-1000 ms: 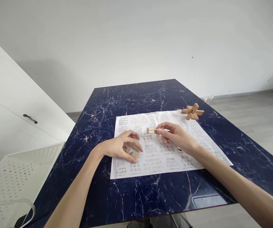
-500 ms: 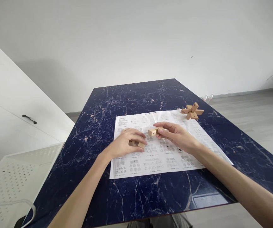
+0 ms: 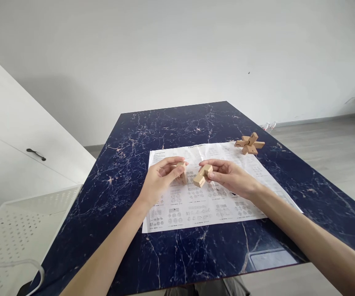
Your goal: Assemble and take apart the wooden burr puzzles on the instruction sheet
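Note:
Between the thumb and fingers of my left hand (image 3: 162, 176) is a wooden puzzle piece (image 3: 182, 174), partly hidden by the fingers. My right hand (image 3: 231, 176) pinches a notched wooden puzzle piece (image 3: 201, 179) at its far end. The notch faces left, and the near end points toward me. A small gap separates the two pieces. Both are held over a printed instruction sheet (image 3: 196, 213) covered with small diagrams. Beyond my right hand, an assembled wooden burr puzzle (image 3: 250, 144) with dark marks rests at the sheet's far right corner.
The sheet lies on a dark blue marbled table (image 3: 165, 255). A white cabinet (image 3: 17, 119) with a black handle and a white perforated surface (image 3: 10, 230) with a cable stand at the left. A pale wall rises behind the table.
My left hand has raised and turned its piece, so the thumb now shows in front. My right hand has tilted its piece, bringing the notch into view. The assembled puzzle has stayed put.

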A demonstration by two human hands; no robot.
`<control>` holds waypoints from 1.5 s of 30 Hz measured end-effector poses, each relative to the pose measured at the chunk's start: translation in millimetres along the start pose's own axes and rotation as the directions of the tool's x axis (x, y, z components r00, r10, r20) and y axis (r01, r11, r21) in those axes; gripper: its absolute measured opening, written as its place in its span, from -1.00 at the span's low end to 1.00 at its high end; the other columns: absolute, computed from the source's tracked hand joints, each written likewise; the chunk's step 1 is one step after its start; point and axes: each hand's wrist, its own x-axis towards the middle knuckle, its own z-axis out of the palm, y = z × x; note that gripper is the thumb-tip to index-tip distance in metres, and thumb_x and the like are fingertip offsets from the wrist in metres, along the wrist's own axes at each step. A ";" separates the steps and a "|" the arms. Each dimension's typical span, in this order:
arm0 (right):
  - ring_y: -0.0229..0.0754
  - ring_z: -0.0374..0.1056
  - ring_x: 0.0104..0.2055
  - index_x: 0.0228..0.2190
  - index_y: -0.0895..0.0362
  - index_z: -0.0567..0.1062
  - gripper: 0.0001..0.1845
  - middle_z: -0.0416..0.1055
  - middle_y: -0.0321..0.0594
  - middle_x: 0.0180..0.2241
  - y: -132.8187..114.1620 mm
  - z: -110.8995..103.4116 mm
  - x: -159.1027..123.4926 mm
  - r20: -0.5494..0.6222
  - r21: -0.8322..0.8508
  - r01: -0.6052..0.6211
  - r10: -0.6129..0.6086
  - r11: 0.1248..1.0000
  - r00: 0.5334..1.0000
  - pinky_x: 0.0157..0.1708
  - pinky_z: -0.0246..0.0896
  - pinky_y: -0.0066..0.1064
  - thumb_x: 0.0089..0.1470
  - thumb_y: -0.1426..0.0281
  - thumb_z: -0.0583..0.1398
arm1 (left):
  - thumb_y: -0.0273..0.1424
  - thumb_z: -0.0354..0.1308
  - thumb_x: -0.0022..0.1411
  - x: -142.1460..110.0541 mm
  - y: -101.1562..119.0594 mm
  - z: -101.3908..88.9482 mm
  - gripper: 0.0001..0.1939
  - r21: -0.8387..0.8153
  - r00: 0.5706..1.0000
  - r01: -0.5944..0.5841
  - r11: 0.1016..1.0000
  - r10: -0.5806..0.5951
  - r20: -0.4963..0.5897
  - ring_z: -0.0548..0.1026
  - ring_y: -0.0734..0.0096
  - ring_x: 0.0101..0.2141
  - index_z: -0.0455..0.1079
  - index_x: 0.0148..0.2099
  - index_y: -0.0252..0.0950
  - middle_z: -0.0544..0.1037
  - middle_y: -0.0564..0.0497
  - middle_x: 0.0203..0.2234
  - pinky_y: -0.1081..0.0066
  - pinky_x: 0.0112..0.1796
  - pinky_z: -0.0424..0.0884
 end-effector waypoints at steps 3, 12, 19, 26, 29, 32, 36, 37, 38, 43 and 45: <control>-0.22 0.46 -0.24 -0.13 0.02 0.70 -0.70 0.58 -0.25 -0.27 1.5 -1.4 0.0 0.034 -0.024 0.001 0.000 1.000 0.999 -0.04 0.37 -0.25 0.10 0.22 0.49 | -0.17 0.47 0.20 2.3 -2.0 1.0 -0.61 -0.111 0.997 0.048 0.993 -0.054 -0.059 0.55 0.41 -0.35 0.62 0.00 -0.26 0.67 -0.06 -0.18 0.38 -0.30 0.52; 0.10 0.28 0.36 -0.13 -0.07 0.72 -0.74 0.35 -0.15 0.35 -2.8 -1.1 -1.8 0.366 -0.036 0.054 -0.037 0.998 0.930 0.24 0.25 0.04 0.10 0.26 0.50 | -0.22 0.55 0.08 -3.8 0.2 15.5 -0.59 -0.283 0.976 0.154 0.947 -0.191 -0.107 0.55 0.44 -0.36 0.59 -0.09 -0.31 0.61 0.03 -0.37 0.36 -0.24 0.53; -0.16 0.44 -0.02 -0.07 -0.01 0.70 -0.70 0.56 -0.18 -0.01 3.9 -0.4 -0.3 0.476 -0.051 0.055 -0.024 0.997 0.879 0.00 0.33 -0.26 0.14 0.33 0.48 | -0.16 0.51 0.14 -12.1 -2.2 24.6 -0.64 -0.140 0.985 0.157 0.978 -0.166 -0.056 0.41 0.52 -0.49 0.58 -0.13 -0.26 0.53 0.08 -0.48 0.47 -0.45 0.32; -0.28 0.33 -0.25 -0.07 0.01 0.69 -0.68 0.46 -0.26 -0.19 1.6 -0.7 -1.5 0.478 0.014 0.103 -0.098 0.995 0.873 -0.23 0.25 -0.42 0.14 0.26 0.49 | -0.09 0.47 0.19 -14.2 -4.9 26.1 -0.59 -0.100 0.991 0.134 0.986 -0.135 -0.002 0.35 0.56 -0.50 0.49 -0.08 -0.23 0.53 0.05 -0.33 0.49 -0.50 0.29; -0.30 0.32 -0.29 -0.05 0.00 0.67 -0.68 0.44 -0.28 -0.21 0.8 -1.3 -1.3 0.449 0.023 0.107 -0.106 0.994 0.887 -0.24 0.26 -0.41 0.16 0.24 0.47 | -0.05 0.40 0.26 -14.9 -5.5 28.5 -0.56 -0.071 0.994 0.112 0.991 -0.113 -0.010 0.39 0.53 -0.47 0.44 -0.01 -0.23 0.53 0.03 -0.29 0.47 -0.48 0.34; -0.27 0.35 -0.28 -0.08 0.00 0.67 -0.71 0.46 -0.26 -0.20 0.7 -3.4 -2.2 0.398 0.010 0.107 -0.102 0.994 0.912 -0.24 0.28 -0.40 0.16 0.23 0.47 | -0.01 0.29 0.35 -16.6 -5.6 30.7 -0.57 -0.061 0.993 0.109 0.992 -0.111 -0.047 0.36 0.50 -0.49 0.35 0.01 -0.21 0.44 0.11 -0.43 0.46 -0.47 0.34; -0.22 0.35 -0.30 -0.10 -0.04 0.67 -0.72 0.49 -0.26 -0.25 2.4 -6.0 -4.4 0.285 -0.015 0.107 -0.098 0.994 0.953 -0.26 0.28 -0.36 0.16 0.19 0.46 | 0.04 0.12 0.46 -20.9 -2.4 32.6 -0.59 -0.042 0.995 0.091 0.995 -0.089 0.039 0.23 0.54 -0.58 0.29 -0.19 -0.21 0.24 0.20 -0.58 0.47 -0.49 0.24; -0.21 0.34 -0.31 -0.09 -0.06 0.67 -0.72 0.48 -0.26 -0.28 2.9 -6.2 -4.8 0.256 -0.020 0.105 -0.096 0.994 0.962 -0.27 0.28 -0.35 0.17 0.17 0.45 | 0.05 0.06 0.48 -22.3 -0.9 33.4 -0.56 -0.020 0.993 0.080 0.997 -0.078 0.092 0.23 0.54 -0.58 0.29 -0.22 -0.22 0.26 0.18 -0.57 0.46 -0.49 0.24; -0.20 0.33 -0.32 -0.10 -0.06 0.67 -0.72 0.48 -0.27 -0.29 3.3 -6.1 -5.0 0.230 -0.029 0.103 -0.093 0.994 0.969 -0.28 0.28 -0.33 0.17 0.15 0.44 | 0.06 0.02 0.50 -23.7 0.6 34.3 -0.53 0.004 0.988 0.067 0.998 -0.066 0.141 0.25 0.54 -0.58 0.31 -0.25 -0.24 0.30 0.15 -0.56 0.45 -0.48 0.24; -0.18 0.34 -0.29 -0.14 0.00 0.65 -0.71 0.48 -0.25 -0.27 0.6 -3.0 -4.7 0.200 -0.075 0.088 -0.071 0.993 0.977 -0.23 0.30 -0.29 0.16 0.14 0.44 | 0.10 0.07 0.45 -27.5 7.4 38.3 -0.49 0.012 0.944 0.082 0.997 -0.081 0.320 0.33 0.51 -0.52 0.36 -0.24 -0.27 0.38 0.08 -0.47 0.43 -0.44 0.31; -0.17 0.37 -0.25 -0.13 0.01 0.64 -0.72 0.48 -0.25 -0.25 -1.3 -1.8 -4.8 0.213 -0.082 0.083 -0.064 0.993 0.975 -0.19 0.31 -0.28 0.18 0.16 0.44 | 0.06 0.17 0.41 -27.1 9.0 37.9 -0.54 0.020 0.920 0.105 0.994 -0.105 0.378 0.33 0.52 -0.52 0.38 -0.19 -0.28 0.40 0.08 -0.46 0.43 -0.43 0.31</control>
